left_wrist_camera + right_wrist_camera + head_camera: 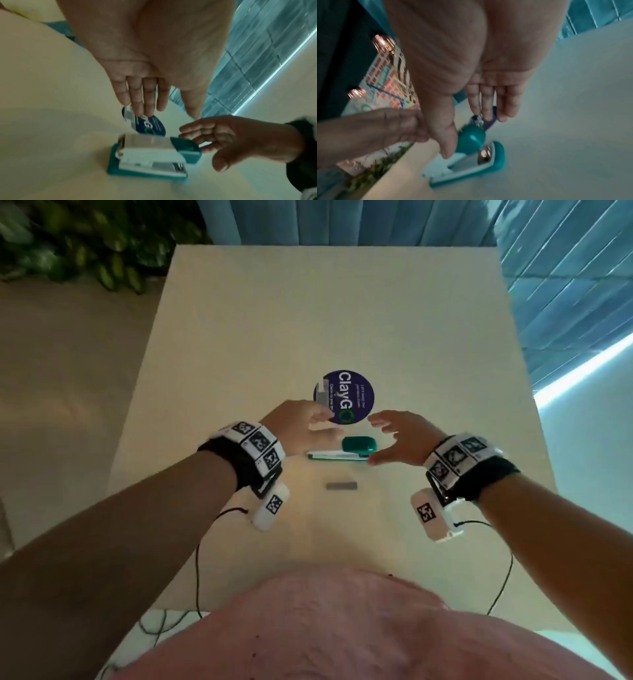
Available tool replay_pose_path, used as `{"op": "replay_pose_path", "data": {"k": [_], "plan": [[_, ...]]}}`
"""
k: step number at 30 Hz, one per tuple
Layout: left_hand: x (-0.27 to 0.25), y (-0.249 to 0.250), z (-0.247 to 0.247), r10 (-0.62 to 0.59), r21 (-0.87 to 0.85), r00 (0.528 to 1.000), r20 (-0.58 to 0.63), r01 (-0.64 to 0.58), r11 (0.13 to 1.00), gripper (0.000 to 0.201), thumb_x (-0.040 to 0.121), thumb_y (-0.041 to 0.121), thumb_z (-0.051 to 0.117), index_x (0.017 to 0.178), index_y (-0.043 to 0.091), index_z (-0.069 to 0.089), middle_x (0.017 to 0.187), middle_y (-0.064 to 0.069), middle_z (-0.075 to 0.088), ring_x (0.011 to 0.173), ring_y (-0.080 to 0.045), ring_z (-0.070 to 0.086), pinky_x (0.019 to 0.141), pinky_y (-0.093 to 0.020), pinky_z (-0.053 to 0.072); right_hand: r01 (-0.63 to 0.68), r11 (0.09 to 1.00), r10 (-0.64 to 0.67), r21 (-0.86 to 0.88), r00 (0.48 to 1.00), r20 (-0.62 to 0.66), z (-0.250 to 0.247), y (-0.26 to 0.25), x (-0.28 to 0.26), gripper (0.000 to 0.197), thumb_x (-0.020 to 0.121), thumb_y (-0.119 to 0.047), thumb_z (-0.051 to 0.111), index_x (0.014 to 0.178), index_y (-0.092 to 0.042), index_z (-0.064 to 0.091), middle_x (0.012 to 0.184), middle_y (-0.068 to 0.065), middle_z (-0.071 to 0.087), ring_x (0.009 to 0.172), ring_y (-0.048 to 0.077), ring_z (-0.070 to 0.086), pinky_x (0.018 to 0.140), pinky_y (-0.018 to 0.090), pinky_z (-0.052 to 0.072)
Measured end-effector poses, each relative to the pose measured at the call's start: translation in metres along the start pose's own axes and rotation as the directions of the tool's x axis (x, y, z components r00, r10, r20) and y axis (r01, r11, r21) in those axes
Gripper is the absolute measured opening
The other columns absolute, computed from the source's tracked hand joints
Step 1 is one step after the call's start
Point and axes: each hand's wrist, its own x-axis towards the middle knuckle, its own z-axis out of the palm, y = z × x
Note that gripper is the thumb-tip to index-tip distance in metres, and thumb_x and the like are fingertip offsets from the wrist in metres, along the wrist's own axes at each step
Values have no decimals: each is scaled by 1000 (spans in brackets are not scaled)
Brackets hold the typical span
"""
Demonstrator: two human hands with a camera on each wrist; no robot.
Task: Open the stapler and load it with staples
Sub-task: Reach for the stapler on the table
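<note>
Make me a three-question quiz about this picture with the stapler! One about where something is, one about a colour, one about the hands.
1. Where is the strip of staples?
A. inside the stapler
B. on the table, nearer the person than the stapler
C. on the round sticker

2. What colour is the stapler?
A. red
B. yellow
C. teal

3. What are the left hand and right hand doing?
A. spread open at either end of the stapler
B. both making fists
C. both holding staples

Answers: 1 B, the grey strip lies alone on the table; 2 C, its base and top are teal; 3 A, fingers are straight.
</note>
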Motion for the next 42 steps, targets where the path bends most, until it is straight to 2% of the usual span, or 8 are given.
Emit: {"op": "replay_pose_path", "data": {"k": [4, 9, 15, 25, 32, 34, 37, 42], "plan": [[10, 15, 24, 76, 89, 993, 88, -84, 993, 64, 71, 48, 71, 124, 17, 53, 125, -5, 62, 112, -19, 58, 95, -32, 46, -17, 995, 15, -99, 1000, -22, 16, 1, 6, 80, 56, -25, 85, 124, -19, 45, 127, 6, 53, 112, 22, 50, 101, 42, 42], [23, 17, 47, 132, 125, 985, 111, -145, 981, 48, 64, 31, 75, 108, 16, 61, 101, -6, 64, 89, -23, 61, 77, -34, 50, 39, 990, -52, -136, 994, -100, 22, 1, 9, 53, 58, -18, 81, 105, -12, 58, 106, 13, 58, 94, 26, 54, 88, 41, 48], [28, 19, 52, 155, 153, 981, 112, -171, 973, 37, 70, 25, 70, 104, 12, 63, 101, -11, 65, 91, -28, 59, 80, -44, 50, 43, 992, -52, -119, 996, -70, 25, 7, 11, 43, 64, -15, 77, 103, -9, 60, 103, 15, 58, 91, 26, 54, 84, 38, 46], [8, 16, 20, 262, 63, 963, -69, -257, 964, 34, 65, 24, 74, 97, 18, 63, 94, 0, 69, 84, -14, 62, 75, -30, 52, 55, 995, -63, -84, 994, -95, 26, 13, 16, 35, 63, -14, 78, 96, -16, 65, 91, 1, 56, 79, 15, 51, 71, 25, 40], [-28, -11, -40, 262, 143, 958, -113, -245, 959, 31, 67, 19, 74, 96, 17, 64, 88, 7, 64, 77, 2, 56, 73, -6, 39, 75, 995, -82, -70, 992, -101, 27, 13, 16, 33, 63, -13, 78, 94, -17, 66, 92, 2, 57, 80, 16, 52, 74, 28, 46], [-38, -26, -51, 213, 175, 969, -124, -190, 966, 29, 65, 19, 74, 92, 19, 64, 84, 4, 65, 75, -2, 57, 72, -13, 42, 69, 995, -76, -71, 992, -98, 27, 13, 17, 33, 64, -14, 78, 94, -18, 65, 93, 1, 57, 81, 15, 52, 74, 27, 45], [-45, -52, -56, 70, 254, 992, -109, -41, 966, 26, 63, 23, 72, 87, 19, 64, 83, -1, 67, 77, -19, 60, 72, -38, 52, 64, 996, -70, -66, 992, -102, 29, 13, 17, 33, 64, -14, 77, 94, -19, 65, 94, 1, 57, 82, 15, 52, 74, 26, 43], [-38, -86, -36, -78, 319, 997, -22, 81, 944, 22, 68, 25, 71, 89, 20, 67, 87, -3, 65, 81, -24, 59, 75, -42, 51, 81, 993, -90, -91, 991, -99, 30, 14, 18, 33, 65, -14, 77, 96, -17, 65, 91, -1, 54, 81, 15, 51, 73, 25, 40]]}}
